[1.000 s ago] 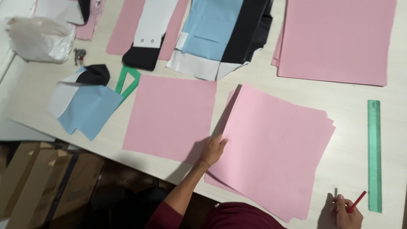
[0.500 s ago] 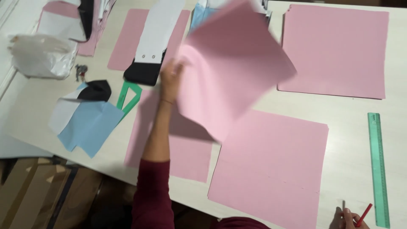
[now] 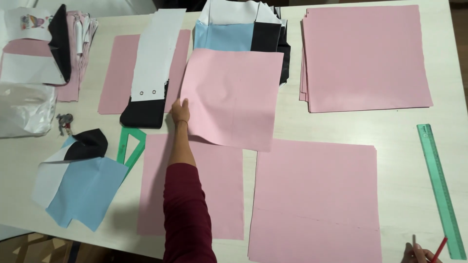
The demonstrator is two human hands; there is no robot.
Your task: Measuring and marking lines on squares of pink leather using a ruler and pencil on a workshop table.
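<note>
so the left hand [image 3: 180, 111] has its fingers pinching the left edge of a loose pink sheet [image 3: 231, 97] spreading right across mid-frame, half over the dark fabric pile [image 3: 273, 39], while the right hand [image 3: 420, 253] bottom right grips a red pencil [image 3: 440, 249], well apart.

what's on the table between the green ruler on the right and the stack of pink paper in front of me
Nothing: in the head view, only bare pale tabletop separates the long green plastic ruler from the near stack of pink paper sheets.
</note>
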